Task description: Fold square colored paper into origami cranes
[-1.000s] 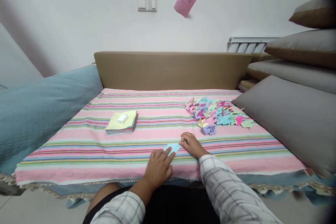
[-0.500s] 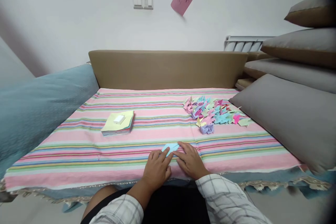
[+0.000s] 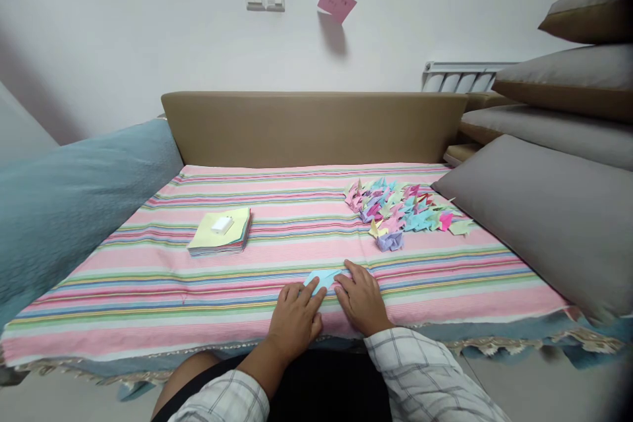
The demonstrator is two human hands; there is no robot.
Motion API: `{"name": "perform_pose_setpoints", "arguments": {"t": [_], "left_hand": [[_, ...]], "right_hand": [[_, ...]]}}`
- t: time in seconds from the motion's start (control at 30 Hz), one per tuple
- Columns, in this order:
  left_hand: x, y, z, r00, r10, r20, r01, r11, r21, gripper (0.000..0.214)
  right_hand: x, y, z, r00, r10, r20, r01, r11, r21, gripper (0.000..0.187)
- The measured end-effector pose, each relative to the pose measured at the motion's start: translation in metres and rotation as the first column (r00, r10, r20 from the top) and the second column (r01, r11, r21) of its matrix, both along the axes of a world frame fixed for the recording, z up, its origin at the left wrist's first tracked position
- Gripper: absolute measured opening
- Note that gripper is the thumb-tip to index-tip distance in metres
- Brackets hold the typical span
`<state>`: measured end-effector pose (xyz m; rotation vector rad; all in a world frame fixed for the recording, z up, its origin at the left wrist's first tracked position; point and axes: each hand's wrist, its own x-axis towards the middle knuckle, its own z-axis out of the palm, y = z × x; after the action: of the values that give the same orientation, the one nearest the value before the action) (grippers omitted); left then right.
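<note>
A light-blue folded paper [image 3: 324, 279] lies flat on the striped cloth in front of me. My left hand [image 3: 295, 312] rests on its left part, fingers spread and pressing it down from above. At the paper's right end is my right hand [image 3: 363, 297], its fingers apart, with a fingertip touching the edge. Part of the paper is hidden under my fingers. Beyond my right hand lies a heap of folded paper figures [image 3: 415, 211] in many colours; the purple paper figure [image 3: 390, 242] is the nearest of them.
On the left stands a stack of square paper [image 3: 217, 237] with a small white object [image 3: 222, 225] on top. Grey cushions [image 3: 554, 217] are piled at the right. A blue-covered armrest [image 3: 93, 191] borders the left, and a brown backrest [image 3: 311, 132] the far side.
My right hand has shifted slightly right, its index finger lifting off the paper's tip and spreading outward. The left hand stays on the paper. The view has moved a little.
</note>
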<state>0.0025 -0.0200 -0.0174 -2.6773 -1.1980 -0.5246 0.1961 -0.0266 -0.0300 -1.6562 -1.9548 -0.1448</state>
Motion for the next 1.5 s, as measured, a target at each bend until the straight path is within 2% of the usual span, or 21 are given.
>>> {"name": "perform_pose_setpoints", "arguments": {"t": [0.2,0.37,0.43,0.5,0.6,0.7,0.8,1.13,1.3,1.5], "left_hand": [[0.0,-0.001,0.002,1.0,-0.012,0.015,0.012,1.0,0.002,0.052],[0.0,0.0,0.002,1.0,-0.006,-0.009,0.006,1.0,-0.009,0.051],[-0.001,0.0,0.002,1.0,-0.005,-0.013,0.005,1.0,-0.007,0.051],[-0.001,-0.001,0.001,1.0,-0.006,-0.012,0.005,1.0,-0.005,0.051],[-0.001,-0.001,0.002,1.0,-0.003,-0.01,0.003,1.0,-0.007,0.051],[-0.001,-0.002,0.001,1.0,0.002,-0.007,-0.002,1.0,-0.011,0.052],[-0.002,-0.002,-0.001,1.0,0.005,0.001,-0.005,1.0,-0.007,0.051],[-0.003,-0.011,-0.013,0.985,0.083,0.152,-0.091,0.995,0.049,0.038],[-0.009,-0.018,-0.015,0.976,0.141,0.167,-0.142,0.99,-0.005,0.041],[-0.02,-0.026,-0.013,0.958,0.207,0.201,-0.211,0.977,0.0,0.039]], "right_hand": [[0.0,0.001,-0.004,0.997,-0.074,0.001,0.074,0.997,0.021,0.028],[0.004,0.003,-0.007,0.99,-0.122,-0.068,0.124,0.992,0.017,0.034],[0.004,0.003,-0.004,0.996,-0.065,-0.063,0.066,0.998,0.016,0.038],[0.001,0.002,0.001,0.998,0.068,0.006,-0.068,0.998,0.003,0.043],[-0.007,0.002,0.008,0.95,0.28,0.137,-0.274,0.96,-0.061,0.051],[-0.012,0.004,0.011,0.91,0.372,0.185,-0.353,0.927,-0.128,0.062],[-0.012,0.007,0.01,0.908,0.38,0.177,-0.349,0.919,-0.183,0.068],[-0.012,0.006,0.009,0.917,0.373,0.14,-0.333,0.91,-0.247,0.06],[-0.012,0.006,0.006,0.919,0.366,0.149,-0.325,0.915,-0.238,0.058],[-0.012,0.005,0.005,0.919,0.353,0.174,-0.316,0.925,-0.209,0.057]]}}
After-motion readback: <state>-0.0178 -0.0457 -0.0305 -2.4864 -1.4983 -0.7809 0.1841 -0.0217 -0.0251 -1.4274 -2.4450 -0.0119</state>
